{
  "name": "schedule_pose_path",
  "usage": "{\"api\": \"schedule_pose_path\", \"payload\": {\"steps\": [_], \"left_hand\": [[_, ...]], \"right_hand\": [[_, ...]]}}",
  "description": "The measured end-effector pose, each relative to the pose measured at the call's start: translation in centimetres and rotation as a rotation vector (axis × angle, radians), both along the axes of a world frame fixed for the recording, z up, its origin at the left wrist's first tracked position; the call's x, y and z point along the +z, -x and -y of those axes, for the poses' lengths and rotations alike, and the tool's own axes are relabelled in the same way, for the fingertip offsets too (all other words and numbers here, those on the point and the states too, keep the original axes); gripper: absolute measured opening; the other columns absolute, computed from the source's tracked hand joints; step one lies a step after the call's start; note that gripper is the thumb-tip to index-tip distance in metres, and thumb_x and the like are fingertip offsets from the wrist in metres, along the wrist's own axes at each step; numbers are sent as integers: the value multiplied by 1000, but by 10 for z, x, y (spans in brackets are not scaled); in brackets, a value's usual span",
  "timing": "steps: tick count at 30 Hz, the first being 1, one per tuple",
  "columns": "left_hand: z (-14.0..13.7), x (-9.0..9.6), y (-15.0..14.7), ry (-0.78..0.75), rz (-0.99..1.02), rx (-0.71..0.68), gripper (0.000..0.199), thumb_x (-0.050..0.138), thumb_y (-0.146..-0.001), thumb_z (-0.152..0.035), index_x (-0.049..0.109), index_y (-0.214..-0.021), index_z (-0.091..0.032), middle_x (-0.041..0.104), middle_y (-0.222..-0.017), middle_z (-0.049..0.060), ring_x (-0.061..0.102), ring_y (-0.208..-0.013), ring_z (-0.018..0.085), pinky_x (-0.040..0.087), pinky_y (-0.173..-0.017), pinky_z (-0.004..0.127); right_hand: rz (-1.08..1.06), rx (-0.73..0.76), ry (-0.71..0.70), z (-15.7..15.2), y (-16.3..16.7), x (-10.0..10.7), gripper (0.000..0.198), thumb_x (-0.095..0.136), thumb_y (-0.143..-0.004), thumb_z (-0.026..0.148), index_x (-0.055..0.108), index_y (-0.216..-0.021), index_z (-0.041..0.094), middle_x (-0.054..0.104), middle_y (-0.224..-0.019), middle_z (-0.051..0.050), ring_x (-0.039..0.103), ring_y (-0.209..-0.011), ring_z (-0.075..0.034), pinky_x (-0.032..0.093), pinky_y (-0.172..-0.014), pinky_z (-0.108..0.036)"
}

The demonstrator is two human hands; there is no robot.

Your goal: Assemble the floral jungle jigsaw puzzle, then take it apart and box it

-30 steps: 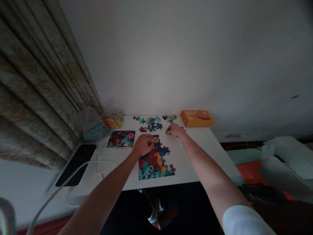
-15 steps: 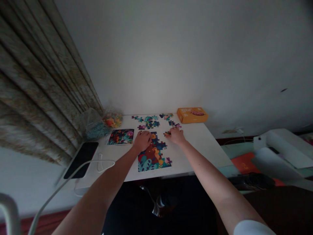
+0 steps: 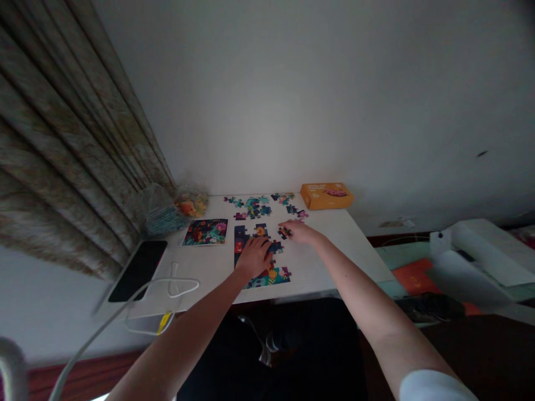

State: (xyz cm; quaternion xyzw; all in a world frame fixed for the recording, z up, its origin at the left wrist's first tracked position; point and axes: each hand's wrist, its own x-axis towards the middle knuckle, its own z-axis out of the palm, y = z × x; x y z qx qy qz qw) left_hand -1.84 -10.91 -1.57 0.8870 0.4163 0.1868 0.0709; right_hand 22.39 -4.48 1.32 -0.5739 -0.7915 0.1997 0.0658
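A partly joined jigsaw puzzle lies near the table's front edge, dark blue and brown with flowers. My left hand rests flat on its middle, fingers stretched out and hiding part of the picture. To the right of the puzzle, my right hand has its fingers closed at a small cluster of joined puzzle pieces, dark with orange. Loose puzzle pieces and more clusters lie beyond both hands. A printed reference picture is left of the puzzle.
An orange box stands at the back right. Bags of puzzle pieces sit at the back left. A black phone-like slab and a white cable lie on the left. The white table meets the wall behind.
My left hand has slid right and nearer onto the puzzle's middle, uncovering its upper left part. My right hand has shifted slightly left and nearer with the small cluster.
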Motion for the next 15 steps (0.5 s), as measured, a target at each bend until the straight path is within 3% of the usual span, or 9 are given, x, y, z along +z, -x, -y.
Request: {"api": "schedule_pose_path", "payload": {"steps": [5,9,12,15], "left_hand": [[0,2,0,0,-8,6,31,59,-97,-27,67,-125,-19,67,-136,12,58,-131,29,42,-114,49],[0,3,0,-7,-3,5,31,57,-97,-27,67,-125,-22,67,-136,11,59,-129,28,44,-113,49],[0,3,0,2,-1,-2,31,57,-97,-27,68,-125,-22,67,-136,11,59,-129,28,44,-113,49],[1,2,0,17,15,1,31,58,-96,-25,68,-125,-20,66,-136,12,58,-130,28,43,-114,48]], "right_hand": [[68,-75,97,-8,3,5,70,87,-66,14,66,-132,23,76,-113,-7,72,-98,-24,53,-83,-29],[-48,-150,145,-10,2,1,42,90,-59,15,75,-97,22,77,-87,-1,71,-83,-21,50,-70,-25],[-114,-133,128,-11,0,-3,19,84,-66,14,74,-82,19,77,-84,-2,70,-82,-19,50,-73,-24],[-239,-145,122,-10,0,-8,9,72,-79,16,74,-88,17,78,-88,-4,72,-84,-18,52,-76,-25]]}}
